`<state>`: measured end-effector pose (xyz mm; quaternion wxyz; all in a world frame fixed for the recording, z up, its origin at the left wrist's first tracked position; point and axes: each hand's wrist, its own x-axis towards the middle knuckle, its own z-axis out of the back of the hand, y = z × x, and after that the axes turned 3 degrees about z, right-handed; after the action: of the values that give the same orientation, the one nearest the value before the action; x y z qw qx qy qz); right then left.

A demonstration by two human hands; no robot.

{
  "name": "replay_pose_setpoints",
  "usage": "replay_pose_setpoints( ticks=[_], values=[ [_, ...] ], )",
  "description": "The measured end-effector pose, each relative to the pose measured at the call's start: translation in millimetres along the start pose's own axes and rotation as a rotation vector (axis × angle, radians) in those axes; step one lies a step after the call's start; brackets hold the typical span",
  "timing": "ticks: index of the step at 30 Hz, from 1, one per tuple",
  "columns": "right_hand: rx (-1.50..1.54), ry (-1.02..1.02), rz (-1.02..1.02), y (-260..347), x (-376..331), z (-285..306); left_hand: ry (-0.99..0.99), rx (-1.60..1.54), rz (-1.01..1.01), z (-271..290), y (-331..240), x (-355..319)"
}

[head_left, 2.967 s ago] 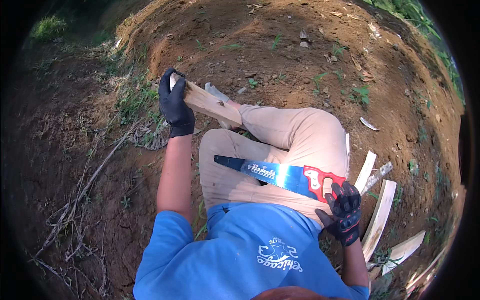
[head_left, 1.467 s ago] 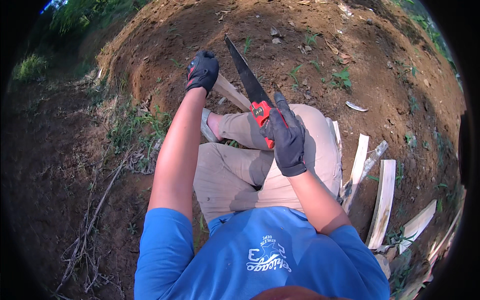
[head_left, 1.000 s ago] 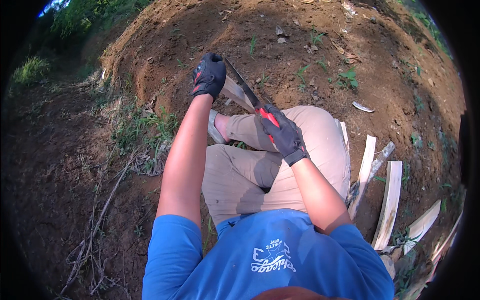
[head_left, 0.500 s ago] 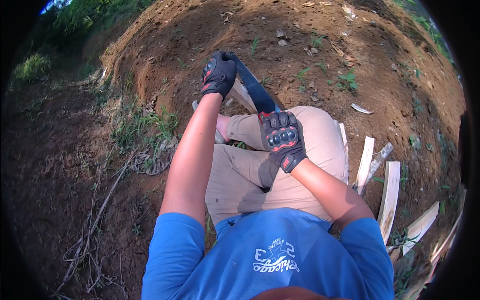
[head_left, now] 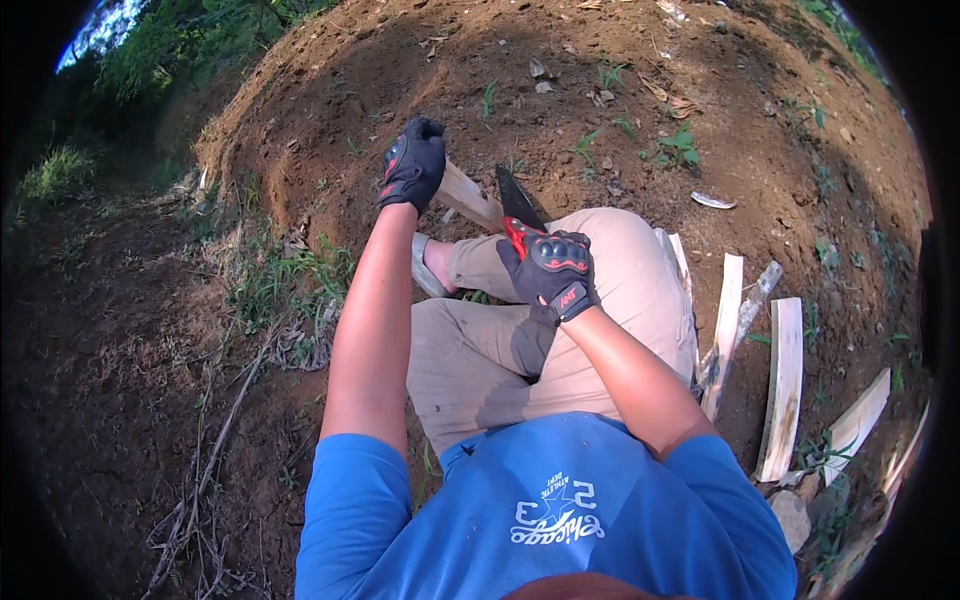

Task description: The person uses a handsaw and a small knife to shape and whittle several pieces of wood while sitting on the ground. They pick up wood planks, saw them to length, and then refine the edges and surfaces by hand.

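My left hand (head_left: 413,165), in a black glove with red trim, is closed round the upper end of a pale split stick of wood (head_left: 468,197). The stick slants down toward my bent leg, and its lower end shows near the knee. My right hand (head_left: 553,266), gloved alike, is closed on the red handle of a machete (head_left: 518,197) above my thigh. The dark blade points up and away from me, just right of the stick. A narrow gap shows between blade and stick; part of the blade is foreshortened.
Several split wood strips (head_left: 783,390) lie on the ground at my right. A stone (head_left: 790,520) is beside them. A brown dirt slope (head_left: 560,120) rises in front, with small green plants (head_left: 678,148). Dry twigs (head_left: 215,440) lie at the left. My shoe (head_left: 428,268) rests below the stick.
The machete has come away from the stick, and its blade has turned to point away from me. My left hand has shifted slightly left and nearer, still gripping the stick.
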<state>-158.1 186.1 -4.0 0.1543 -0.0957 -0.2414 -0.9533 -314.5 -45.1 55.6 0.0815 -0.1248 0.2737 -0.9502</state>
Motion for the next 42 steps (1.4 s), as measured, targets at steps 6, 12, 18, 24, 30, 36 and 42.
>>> replay_pose_setpoints(
  ticks=[6,12,18,24,30,36,42],
  values=[
    [0.357,-0.158,-0.250,-4.5,11.4,-6.4,-0.045,-0.053,0.168,5.6,20.5,-5.2],
    [0.604,-0.076,-0.081,20.9,-12.1,-27.0,-0.068,-0.063,0.213,9.8,38.6,-9.1],
    [0.520,-0.004,-0.101,10.1,-9.9,-39.6,-0.076,-0.060,0.162,2.8,28.3,-7.3],
    [0.670,0.056,-0.135,24.2,-11.6,-20.6,-0.054,-0.014,0.150,1.9,23.3,4.8],
    [0.714,-0.077,-0.088,24.2,-32.5,-31.5,-0.064,0.015,0.135,4.0,22.0,5.3],
    [0.569,-0.069,-0.155,46.3,-3.9,-59.8,-0.094,0.047,0.089,-9.2,10.7,1.8],
    [0.638,-0.076,-0.160,38.9,-20.6,-7.8,-0.045,0.060,0.150,-1.0,12.6,0.6]
  ],
)
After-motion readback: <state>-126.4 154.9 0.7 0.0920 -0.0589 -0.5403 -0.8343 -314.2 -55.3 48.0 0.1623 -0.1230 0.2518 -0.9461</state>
